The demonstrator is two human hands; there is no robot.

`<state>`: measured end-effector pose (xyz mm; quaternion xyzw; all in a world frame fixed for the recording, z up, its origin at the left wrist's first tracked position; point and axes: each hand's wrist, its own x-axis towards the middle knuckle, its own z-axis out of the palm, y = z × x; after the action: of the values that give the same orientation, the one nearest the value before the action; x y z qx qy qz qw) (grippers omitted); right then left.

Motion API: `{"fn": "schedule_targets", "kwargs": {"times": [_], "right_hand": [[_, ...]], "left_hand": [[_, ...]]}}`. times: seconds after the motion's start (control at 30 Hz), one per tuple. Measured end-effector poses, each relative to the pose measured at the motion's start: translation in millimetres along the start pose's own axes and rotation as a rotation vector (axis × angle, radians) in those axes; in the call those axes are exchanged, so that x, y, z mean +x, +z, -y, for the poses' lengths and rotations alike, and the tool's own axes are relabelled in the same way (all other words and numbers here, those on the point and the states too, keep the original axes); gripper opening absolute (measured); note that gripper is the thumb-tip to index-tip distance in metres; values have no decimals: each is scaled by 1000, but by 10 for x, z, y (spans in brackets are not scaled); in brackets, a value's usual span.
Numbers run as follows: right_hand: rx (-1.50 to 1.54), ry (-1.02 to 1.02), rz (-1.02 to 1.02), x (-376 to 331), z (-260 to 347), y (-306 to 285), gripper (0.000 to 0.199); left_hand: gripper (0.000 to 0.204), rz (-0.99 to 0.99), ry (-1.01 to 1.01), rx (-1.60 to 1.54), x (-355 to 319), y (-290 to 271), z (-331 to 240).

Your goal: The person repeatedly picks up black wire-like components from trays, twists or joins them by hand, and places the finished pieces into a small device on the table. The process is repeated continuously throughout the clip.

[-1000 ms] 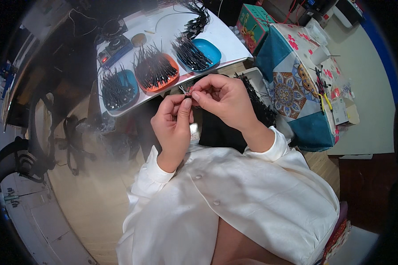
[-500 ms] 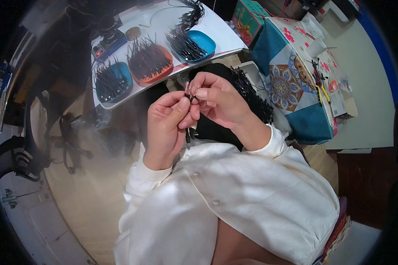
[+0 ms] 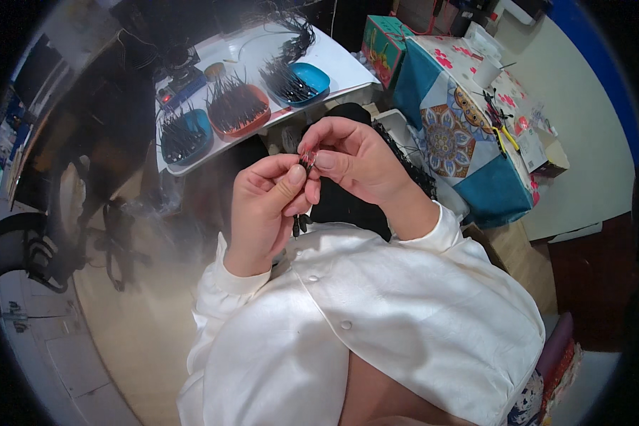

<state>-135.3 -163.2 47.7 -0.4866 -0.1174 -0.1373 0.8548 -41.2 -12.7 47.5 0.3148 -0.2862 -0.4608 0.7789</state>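
Observation:
In front of my chest my left hand [image 3: 261,202] pinches several short black wires [image 3: 302,223] between thumb and forefinger. Their dark lower ends hang out below that hand, and light reddish tips show at the top. My right hand [image 3: 366,167] meets the left there, its thumb and bent forefinger closed on the wire tips. Exactly how the tips lie is too small to tell. Beyond the hands, a blue dish [image 3: 204,144], an orange dish [image 3: 261,113] and a second blue dish [image 3: 315,75] each hold a bundle of black wires.
The dishes stand on a white table [image 3: 344,62], with more black wires [image 3: 296,44] behind them. Right of my hands is a white tub [image 3: 450,199] with black wires. A cloth-covered table [image 3: 500,195] at the right bears yellow-handled pliers [image 3: 510,139] and a white cup [image 3: 487,71].
My right fingers have shifted slightly and now close over the wire tips, which stood up more plainly before. The hanging wire ends have moved a little left. The view has turned slightly.

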Motion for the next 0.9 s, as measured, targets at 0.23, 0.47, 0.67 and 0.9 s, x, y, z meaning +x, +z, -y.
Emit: {"fn": "schedule_targets", "kwargs": {"times": [0.23, 0.47, 0.67, 0.9], "right_hand": [[215, 75, 78, -40, 63, -22, 14], [109, 86, -9, -130, -38, -91, 12], [98, 188, -85, -138, -114, -103, 11], [4, 255, -89, -99, -146, -226, 13]], "left_hand": [[18, 3, 92, 188, -38, 106, 34], [16, -34, 68, 471, -101, 43, 78], [17, -10, 58, 370, -100, -50, 116], [16, -31, -19, 357, -16, -157, 160]]}}
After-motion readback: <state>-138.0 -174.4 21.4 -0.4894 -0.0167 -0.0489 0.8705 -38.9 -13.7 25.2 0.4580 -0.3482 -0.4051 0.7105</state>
